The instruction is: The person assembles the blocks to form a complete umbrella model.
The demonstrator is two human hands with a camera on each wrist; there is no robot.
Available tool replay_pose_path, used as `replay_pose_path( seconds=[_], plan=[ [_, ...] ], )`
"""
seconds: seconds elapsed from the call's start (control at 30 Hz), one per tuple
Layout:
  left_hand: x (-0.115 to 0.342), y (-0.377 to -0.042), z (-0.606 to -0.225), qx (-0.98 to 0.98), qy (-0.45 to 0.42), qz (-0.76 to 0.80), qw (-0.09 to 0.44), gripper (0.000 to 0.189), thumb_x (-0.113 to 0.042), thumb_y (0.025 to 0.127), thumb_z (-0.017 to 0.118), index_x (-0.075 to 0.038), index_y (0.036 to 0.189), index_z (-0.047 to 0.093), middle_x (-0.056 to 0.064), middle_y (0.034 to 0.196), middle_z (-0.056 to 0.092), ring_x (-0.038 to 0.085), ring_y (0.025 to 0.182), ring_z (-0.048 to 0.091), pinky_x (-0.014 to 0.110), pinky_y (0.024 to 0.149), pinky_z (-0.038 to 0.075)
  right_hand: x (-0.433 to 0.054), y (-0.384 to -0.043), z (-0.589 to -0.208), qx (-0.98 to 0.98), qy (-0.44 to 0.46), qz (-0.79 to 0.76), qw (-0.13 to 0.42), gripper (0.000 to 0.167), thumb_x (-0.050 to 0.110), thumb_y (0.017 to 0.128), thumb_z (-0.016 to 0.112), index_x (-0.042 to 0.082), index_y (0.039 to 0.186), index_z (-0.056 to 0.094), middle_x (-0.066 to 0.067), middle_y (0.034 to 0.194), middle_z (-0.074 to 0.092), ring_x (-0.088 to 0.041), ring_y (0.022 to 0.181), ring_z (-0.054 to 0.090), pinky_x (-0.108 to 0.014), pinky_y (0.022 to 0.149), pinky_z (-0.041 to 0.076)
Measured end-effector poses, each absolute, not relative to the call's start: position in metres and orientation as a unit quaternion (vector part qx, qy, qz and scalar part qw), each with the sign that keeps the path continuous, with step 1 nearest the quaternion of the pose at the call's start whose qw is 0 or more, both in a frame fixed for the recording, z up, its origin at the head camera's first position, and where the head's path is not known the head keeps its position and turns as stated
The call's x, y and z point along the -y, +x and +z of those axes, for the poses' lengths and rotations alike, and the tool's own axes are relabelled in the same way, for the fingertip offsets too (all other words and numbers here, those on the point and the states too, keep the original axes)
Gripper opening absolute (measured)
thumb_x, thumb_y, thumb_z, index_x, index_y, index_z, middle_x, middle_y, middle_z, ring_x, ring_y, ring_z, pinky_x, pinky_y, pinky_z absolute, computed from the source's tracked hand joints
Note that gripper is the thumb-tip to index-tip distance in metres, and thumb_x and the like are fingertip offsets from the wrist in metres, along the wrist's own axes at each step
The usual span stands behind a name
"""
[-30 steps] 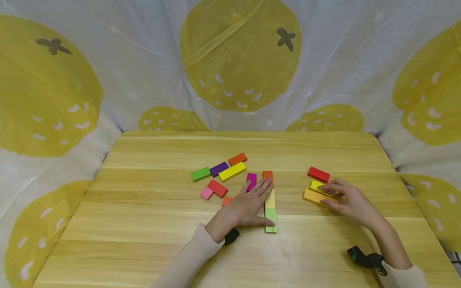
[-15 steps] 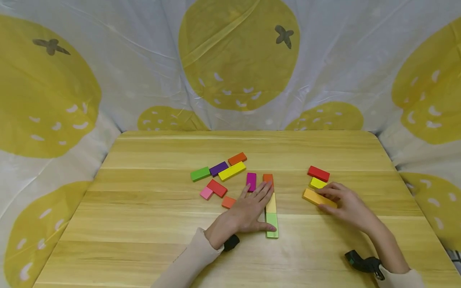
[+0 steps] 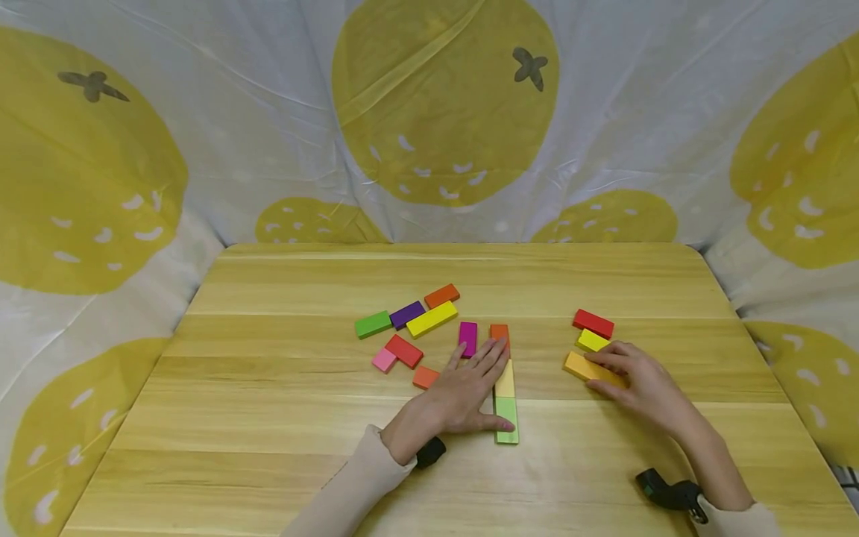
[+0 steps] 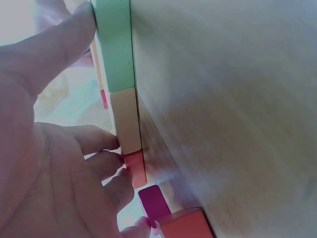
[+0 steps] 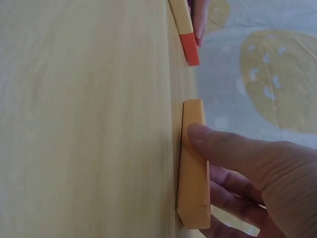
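Note:
Over a straight row of three flat blocks, orange-red (image 3: pixel 499 331), cream (image 3: pixel 505 380) and light green (image 3: pixel 506 412), my left hand (image 3: pixel 452 395) lies with fingers extended. Its thumb rests on the light green block, and the fingertips touch the orange-red end. Beside those fingers is a magenta block (image 3: pixel 467 335). On the right, my right hand (image 3: pixel 651 384) pinches a long light-orange block (image 5: pixel 193 173) lying on the table, thumb on the near side and fingers behind. Just beyond it lie a short yellow block (image 3: pixel 593 341) and a red block (image 3: pixel 593 323).
Left of the row lie a coral block (image 3: pixel 425 377), a red block (image 3: pixel 405 350) touching a pink one (image 3: pixel 385 361), and a group of green (image 3: pixel 373 324), purple (image 3: pixel 407 315), long yellow (image 3: pixel 432 319) and orange (image 3: pixel 442 295) blocks. A patterned curtain (image 3: pixel 604 112) surrounds the wooden table (image 3: pixel 268 432).
The left hand and the three-block row have slid slightly toward me. My right hand has gone from the short yellow block to the light-orange block and grips it.

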State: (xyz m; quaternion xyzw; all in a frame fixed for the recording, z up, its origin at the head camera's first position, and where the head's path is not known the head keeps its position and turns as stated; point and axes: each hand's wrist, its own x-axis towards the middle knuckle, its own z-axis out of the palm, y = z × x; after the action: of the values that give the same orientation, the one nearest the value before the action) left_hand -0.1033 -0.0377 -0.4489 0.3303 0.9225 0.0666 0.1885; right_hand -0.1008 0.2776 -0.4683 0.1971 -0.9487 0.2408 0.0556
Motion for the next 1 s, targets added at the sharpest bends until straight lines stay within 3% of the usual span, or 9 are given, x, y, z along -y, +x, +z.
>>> replay_pose_path(
  seconds=[0.23,0.37,0.63,1.0],
  plan=[
    [0.038,-0.103,-0.448,-0.923,0.329,0.061,0.189,0.11,-0.072,0.092,0.059,-0.012,0.168,0.007,0.001,0.176,-0.002,0.018,0.164,0.001,0.054,0.132,0.007,-0.271,-0.106,-0.468,0.931,0.241,0.255,0.096,0.04,0.01,0.077,0.09,0.008,0.116,0.079,-0.002,0.102,0.068,-0.014,0.087,0.06,-0.025,0.07,0.05],
    [0.038,-0.104,-0.448,-0.924,0.328,0.057,0.188,0.11,-0.072,0.092,0.059,-0.012,0.168,0.006,0.001,0.176,-0.002,0.018,0.164,0.001,0.053,0.132,0.007,-0.262,-0.116,-0.465,0.917,0.266,0.275,0.112,0.04,0.006,0.078,0.089,0.007,0.116,0.078,-0.002,0.104,0.066,-0.014,0.09,0.058,-0.024,0.073,0.048],
    [0.037,-0.104,-0.448,-0.923,0.33,0.055,0.192,0.109,-0.073,0.092,0.058,-0.013,0.168,0.006,0.001,0.176,-0.003,0.018,0.164,0.001,0.053,0.132,0.008,-0.239,-0.142,-0.463,0.912,0.268,0.295,0.093,0.034,0.007,0.087,0.082,0.007,0.12,0.077,-0.006,0.107,0.066,-0.02,0.095,0.061,-0.032,0.077,0.05],
    [0.038,-0.106,-0.448,-0.922,0.328,0.059,0.198,0.109,-0.074,0.092,0.057,-0.014,0.168,0.005,0.0,0.176,-0.004,0.017,0.164,-0.001,0.055,0.132,0.007,-0.212,-0.18,-0.47,0.912,0.261,0.312,0.051,0.031,0.009,0.093,0.076,0.004,0.124,0.075,-0.013,0.112,0.065,-0.031,0.107,0.059,-0.048,0.091,0.049]
  ],
)
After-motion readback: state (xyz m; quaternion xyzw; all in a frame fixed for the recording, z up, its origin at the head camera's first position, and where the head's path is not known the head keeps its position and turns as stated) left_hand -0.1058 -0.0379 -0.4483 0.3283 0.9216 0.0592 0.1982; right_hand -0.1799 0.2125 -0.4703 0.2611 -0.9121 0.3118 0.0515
